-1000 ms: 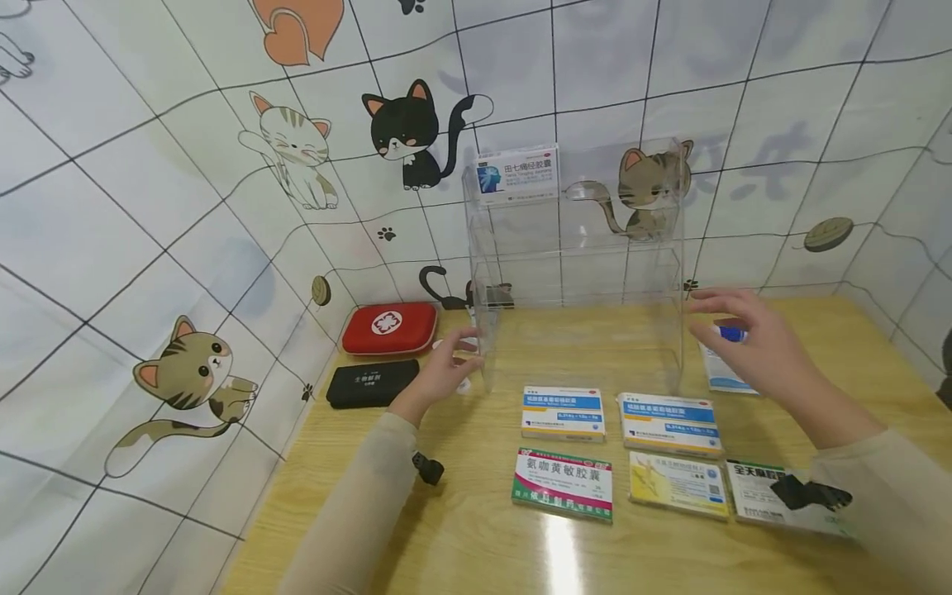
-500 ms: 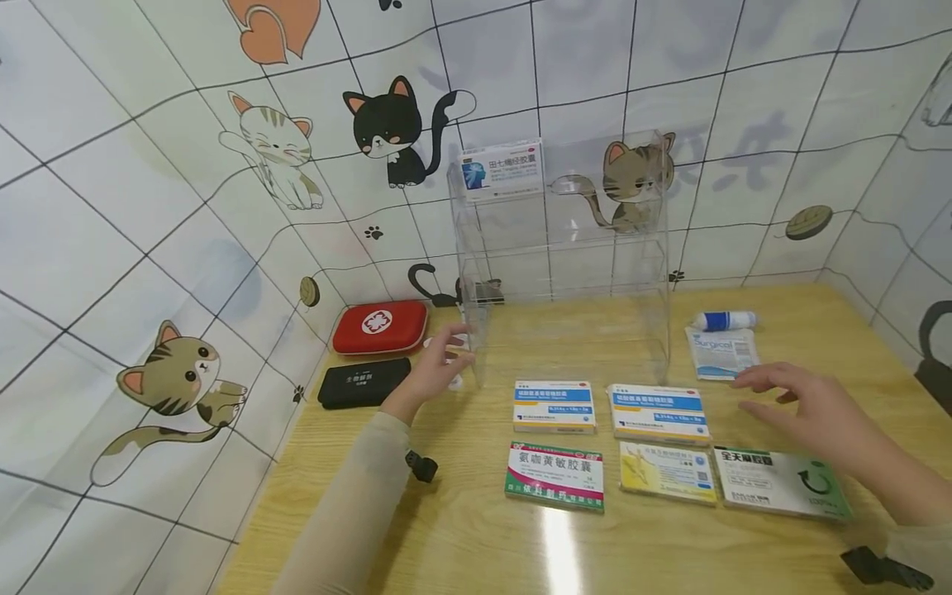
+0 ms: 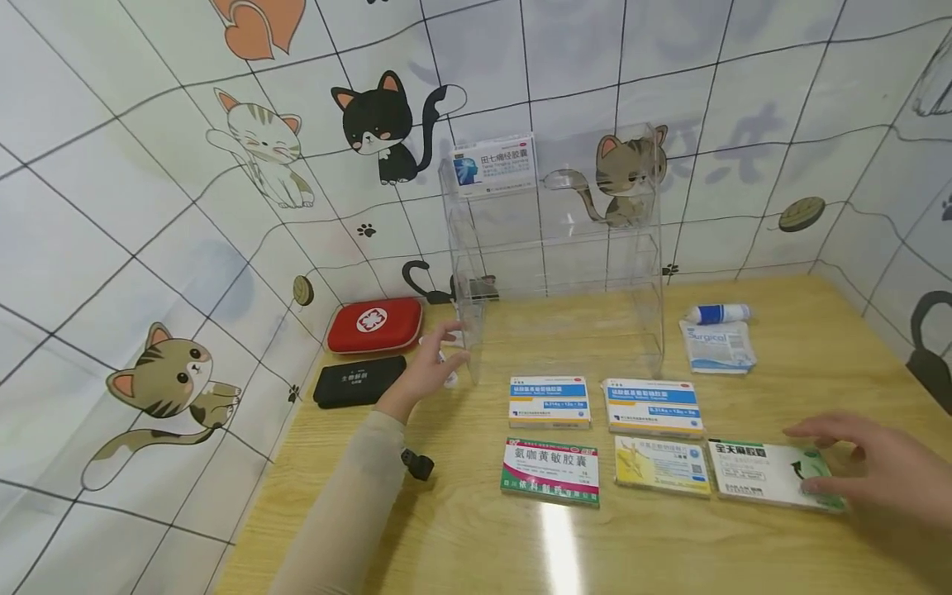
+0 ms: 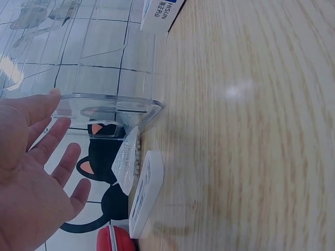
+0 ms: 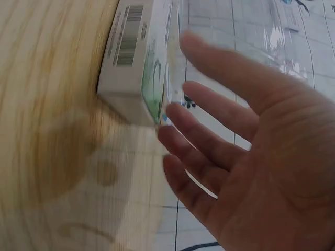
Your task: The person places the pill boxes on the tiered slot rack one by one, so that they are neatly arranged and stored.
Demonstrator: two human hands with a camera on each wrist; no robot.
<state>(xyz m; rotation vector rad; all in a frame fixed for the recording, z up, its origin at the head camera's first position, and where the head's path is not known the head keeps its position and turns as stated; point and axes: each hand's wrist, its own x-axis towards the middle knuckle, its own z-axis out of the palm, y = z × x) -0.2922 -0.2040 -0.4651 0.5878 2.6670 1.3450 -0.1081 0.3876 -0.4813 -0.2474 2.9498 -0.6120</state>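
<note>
Left hand [image 3: 427, 369] open, fingers straight, touching the lower left corner of the clear acrylic rack [image 3: 558, 273] at the back of the wooden table [image 3: 461, 537]; right hand [image 3: 870, 463] open, fingertips resting on the green-and-white medicine box [image 3: 759, 473] at the row's right end, gripping nothing

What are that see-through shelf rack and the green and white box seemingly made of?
The shelf rack looks like clear glossy acrylic: the wall tiles show through it. The green and white box under the right hand seems printed cardboard, with folded edges and a barcode.
</note>
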